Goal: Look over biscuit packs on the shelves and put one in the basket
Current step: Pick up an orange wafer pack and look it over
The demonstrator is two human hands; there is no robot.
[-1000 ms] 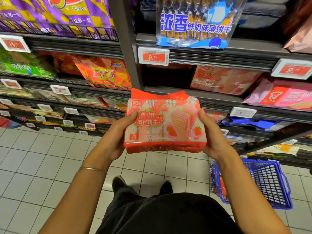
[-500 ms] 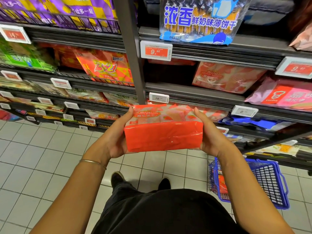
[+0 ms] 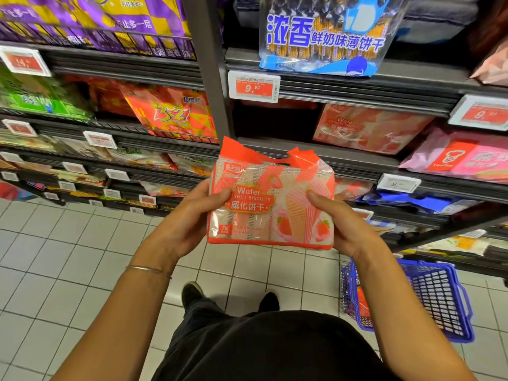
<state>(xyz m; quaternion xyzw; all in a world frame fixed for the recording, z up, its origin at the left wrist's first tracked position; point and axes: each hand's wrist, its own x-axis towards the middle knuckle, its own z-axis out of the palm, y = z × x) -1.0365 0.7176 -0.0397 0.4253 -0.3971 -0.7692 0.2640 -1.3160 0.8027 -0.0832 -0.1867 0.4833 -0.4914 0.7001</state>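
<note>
An orange-and-white strawberry wafer biscuit pack [image 3: 270, 204] is held up in front of the shelves, its printed front facing me. My left hand [image 3: 189, 221] grips its left side with the thumb across the front. My right hand [image 3: 341, 224] grips the right side the same way. The blue wire basket [image 3: 437, 298] stands on the tiled floor at the lower right, below my right forearm, with something orange showing inside its left end.
Dark shelves [image 3: 343, 86] full of biscuit packs and price tags fill the upper view, split by an upright post [image 3: 209, 64]. A matching wafer pack [image 3: 368, 127] lies on the shelf behind. White floor tiles [image 3: 55, 257] spread to the left. My shoes stand below the pack.
The pack was tipped back half a second ago, showing its plain orange bottom edge. It is now turned upright again with the front label facing me. Both hands kept their grip.
</note>
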